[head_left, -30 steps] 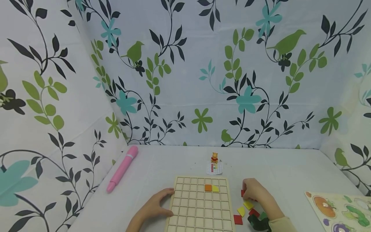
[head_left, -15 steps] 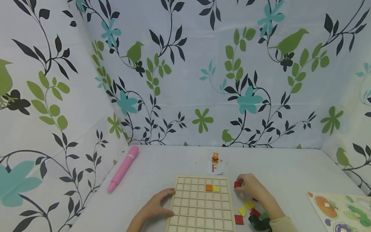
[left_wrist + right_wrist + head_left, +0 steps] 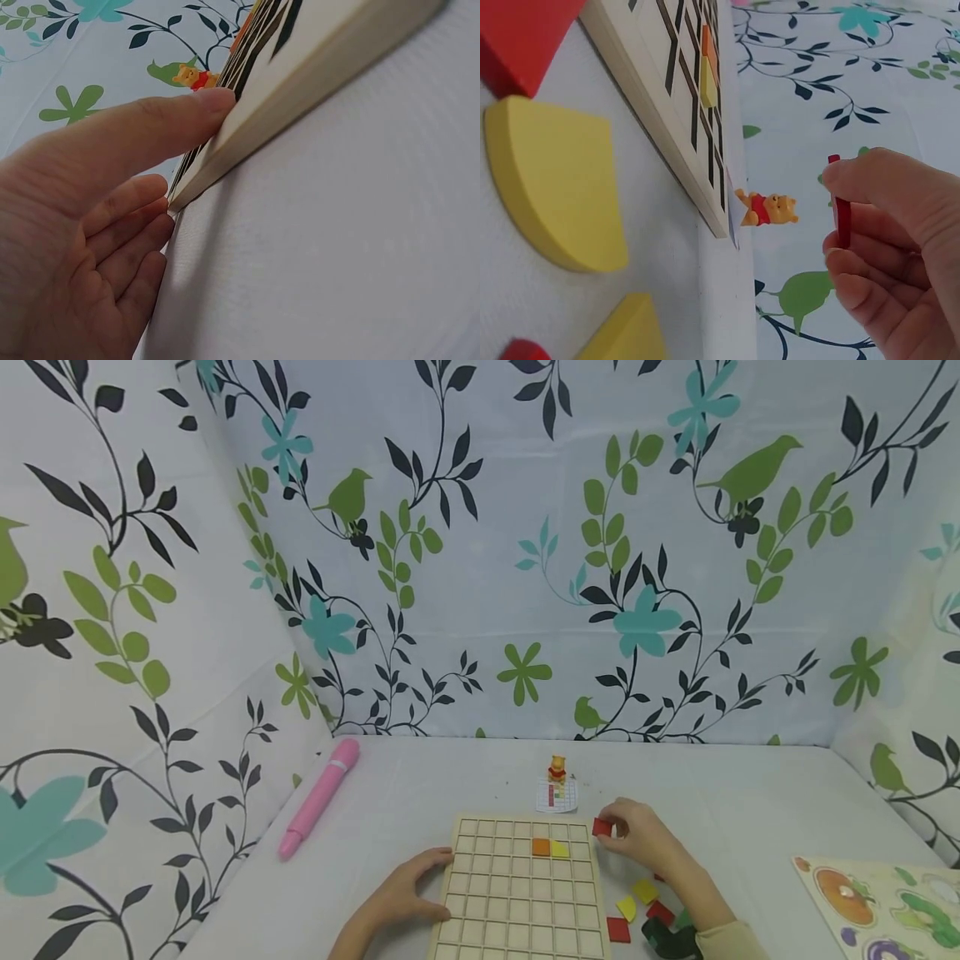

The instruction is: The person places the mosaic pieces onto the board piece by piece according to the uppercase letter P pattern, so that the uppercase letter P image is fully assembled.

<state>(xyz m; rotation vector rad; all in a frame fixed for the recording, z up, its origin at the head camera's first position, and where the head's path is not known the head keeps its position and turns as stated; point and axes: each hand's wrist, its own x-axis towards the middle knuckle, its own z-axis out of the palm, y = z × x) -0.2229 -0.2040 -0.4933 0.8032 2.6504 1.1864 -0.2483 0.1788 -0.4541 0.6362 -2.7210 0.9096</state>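
The right hand (image 3: 637,835) pinches a red, flat, square tile (image 3: 602,827) between thumb and fingers. The tile is just beside the far right corner of a pale wooden board (image 3: 510,887) divided into square cells. The left hand (image 3: 408,893) is spread wide, holding nothing in its grasp; its thumb and fingertips touch the board's left edge.

Two tiles are seated in the board's second row from the far side, in neighbouring cells: an orange square tile (image 3: 541,847) and, to its right, a yellow tile (image 3: 560,848).

Loose on the white table to the right of the board are a flat red square (image 3: 618,930), a yellow quarter-round piece (image 3: 626,907) and other coloured pieces. Beyond the board stands a small yellow bear figurine in red (image 3: 557,768), at a white gridded paper (image 3: 557,795). A pink, rod-shaped object (image 3: 318,802) lies at far left.
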